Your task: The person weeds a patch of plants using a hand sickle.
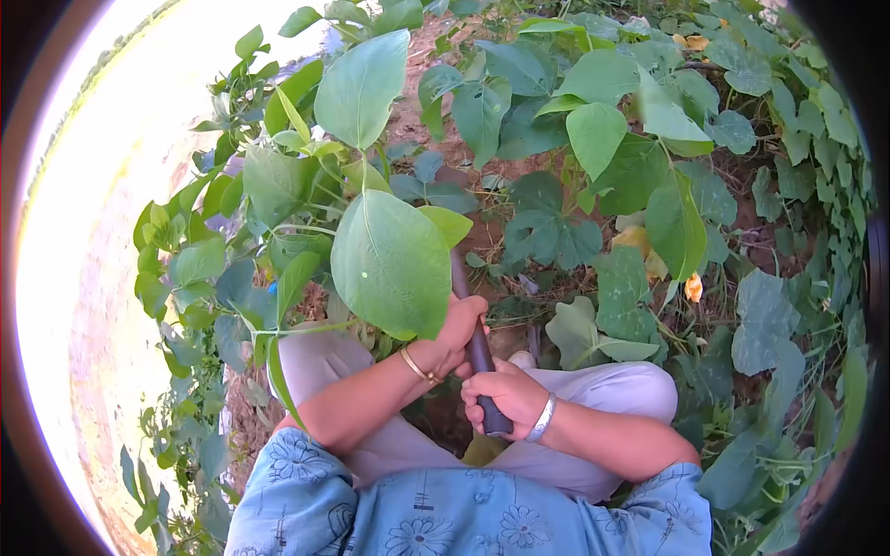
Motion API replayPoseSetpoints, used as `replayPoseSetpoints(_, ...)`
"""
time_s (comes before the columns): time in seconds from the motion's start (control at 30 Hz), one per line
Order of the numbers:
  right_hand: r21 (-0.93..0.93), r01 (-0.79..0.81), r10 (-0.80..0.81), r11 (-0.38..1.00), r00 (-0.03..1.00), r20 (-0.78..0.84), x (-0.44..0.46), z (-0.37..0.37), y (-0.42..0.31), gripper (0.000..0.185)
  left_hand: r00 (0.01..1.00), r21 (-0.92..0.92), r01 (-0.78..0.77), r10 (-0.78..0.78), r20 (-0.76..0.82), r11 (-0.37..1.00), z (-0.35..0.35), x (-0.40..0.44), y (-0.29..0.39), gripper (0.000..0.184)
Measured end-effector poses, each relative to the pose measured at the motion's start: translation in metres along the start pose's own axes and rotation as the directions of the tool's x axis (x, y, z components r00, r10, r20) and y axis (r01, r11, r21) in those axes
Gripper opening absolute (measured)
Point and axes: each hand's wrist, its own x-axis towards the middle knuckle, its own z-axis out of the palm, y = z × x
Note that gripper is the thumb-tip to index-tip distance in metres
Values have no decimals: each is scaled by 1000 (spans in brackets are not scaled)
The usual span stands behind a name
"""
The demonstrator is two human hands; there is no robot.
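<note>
A dark, thick rod-like handle (479, 357) slants up between my knees, and its upper end passes behind leaves. My right hand (507, 394) is closed round its lower end, just above the butt. Farther up, my left hand (456, 334) is closed against the same handle, partly covered by a large green leaf (391, 264). A gold-coloured bangle (417, 364) circles my left wrist and a silver one (543, 417) my right. What the handle's far end touches is hidden by foliage.
Leafy plants (269, 185) rise close in front on the left. Broad-leaved vines (765, 320) spread along the right, with a yellow-orange flower (693, 287) among them. Reddish soil (408, 116) shows between the stems. My bent legs (612, 394) lie on both sides of the handle.
</note>
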Motion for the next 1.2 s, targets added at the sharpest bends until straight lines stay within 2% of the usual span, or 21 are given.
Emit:
replayPoseSetpoints(0.03,10,-2,2,1000,1000,-5,-2,1,-5,25,998,4,-53,53,18,999,7,-2,10,11)
replayPoseSetpoints(0.07,-69,84,-83,994,996,23,-4,3,-12,24,999,10,-47,46,22,999,12,-6,21,11)
replayPoseSetpoints(0.13,-134,173,-168,976,984,54,2,2,-25,22,934,39,-348,343,99,937,20,-7,42,15)
replayPoseSetpoints(0.17,-195,270,-260,943,962,77,9,0,-30,22,936,46,-342,336,102,938,19,4,46,15)
replayPoseSetpoints(0.2,-253,362,-347,897,932,104,16,-3,-34,23,870,137,-493,483,98,859,16,16,49,16)
replayPoseSetpoints(0.23,-247,358,-344,900,934,100,26,-8,-40,23,780,222,-623,616,107,750,17,25,53,17)
replayPoseSetpoints(0.33,-312,435,-420,844,900,118,58,-27,-50,24,777,373,-609,621,102,700,28,36,68,18)
replayPoseSetpoints(0.37,-319,429,-423,845,901,92,64,-33,-51,25,824,439,-535,561,82,721,28,49,69,18)
replayPoseSetpoints(0.47,-312,372,-379,874,925,41,75,-40,-45,28,854,297,-512,516,72,806,23,72,48,15)
replayPoseSetpoints(0.53,-227,147,-177,963,977,-116,76,-40,-32,22,954,295,-293,300,21,910,8,92,18,11)
replayPoseSetpoints(0.6,-64,-90,81,994,989,-123,77,-48,-14,21,997,207,80,-74,-34,975,-7,97,-21,8)
replayPoseSetpoints(0.67,-354,-122,39,927,971,-234,67,-51,11,18,991,87,61,-50,-128,994,-12,80,-51,9)
replayPoseSetpoints(0.7,-356,-124,41,926,972,-232,62,-49,17,18,990,85,60,-49,-132,995,-15,70,-55,9)
replayPoseSetpoints(0.8,-347,-143,87,927,981,-173,52,-38,23,15,983,101,25,-6,-184,995,-23,48,-52,9)
replayPoseSetpoints(0.87,-172,-172,158,970,983,-93,46,-29,19,15,986,59,103,-93,-141,993,-25,34,-41,9)
replayPoseSetpoints(1.0,-62,-145,142,987,989,-51,18,-6,10,18,988,16,80,-77,-133,997,-18,15,-25,8)
replayPoseSetpoints(1.07,31,-57,57,998,998,24,6,3,5,15,1000,17,-9,8,22,1000,-14,8,-12,8)
replayPoseSetpoints(1.1,18,-6,5,1000,999,38,1,6,2,22,1000,17,-1,1,19,1000,-10,4,-3,8)
replayPoseSetpoints(1.13,24,-12,11,1000,999,34,-3,9,-1,22,994,56,-106,104,38,993,-4,0,8,9)
replayPoseSetpoints(1.17,-34,88,-87,996,995,42,-5,13,-5,23,977,92,-211,206,62,973,1,-4,20,12)
replayPoseSetpoints(1.2,-91,189,-185,978,981,56,-3,15,-9,25,979,92,-202,197,62,975,7,-9,33,12)
